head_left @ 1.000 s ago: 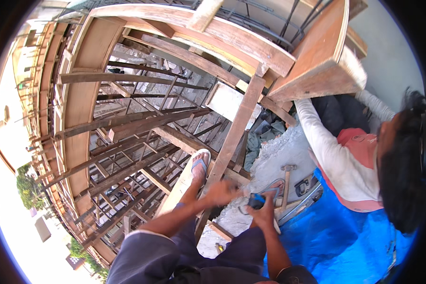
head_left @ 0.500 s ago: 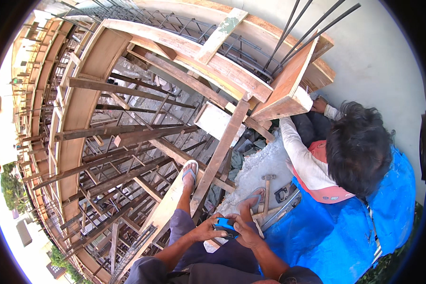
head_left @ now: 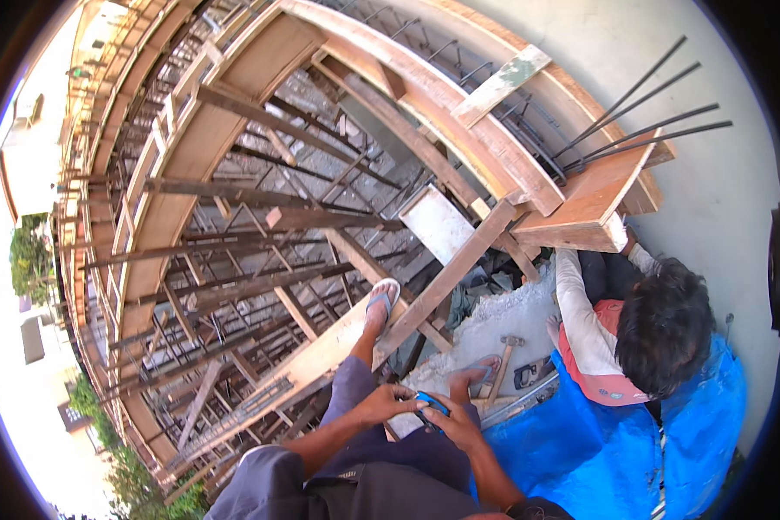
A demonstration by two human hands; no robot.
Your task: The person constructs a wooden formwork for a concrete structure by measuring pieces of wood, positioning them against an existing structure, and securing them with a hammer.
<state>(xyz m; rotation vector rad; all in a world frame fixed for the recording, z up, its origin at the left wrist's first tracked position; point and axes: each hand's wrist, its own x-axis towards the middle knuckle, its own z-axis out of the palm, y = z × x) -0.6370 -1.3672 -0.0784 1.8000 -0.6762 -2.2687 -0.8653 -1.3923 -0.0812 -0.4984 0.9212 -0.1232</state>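
My left hand [head_left: 386,406] and my right hand [head_left: 459,426] meet in front of my lap. Between them they grip a small blue-and-black object [head_left: 432,402], palm-sized, its kind partly hidden by my fingers. Thumbs and fingers are closed on it from both sides. Below lie my sandalled feet, the left on a wooden plank [head_left: 329,345], the right on rough concrete [head_left: 520,310]. Beside my right foot rests a hammer [head_left: 503,357] with a wooden handle, apart from both hands.
Another person [head_left: 605,347] crouches at the right, by the wall, with a blue tarp [head_left: 537,464] nearby. A diagonal timber [head_left: 449,270] crosses ahead. Curved wooden formwork [head_left: 442,95] and protruding steel bars [head_left: 641,108] stand beyond. Deep scaffolding with timber props [head_left: 260,195] drops away at the left.
My view has turned, so the scene sits further right and tilted. My hands have rotated the blue-and-black object, which now shows a narrower side. The other person stays crouched.
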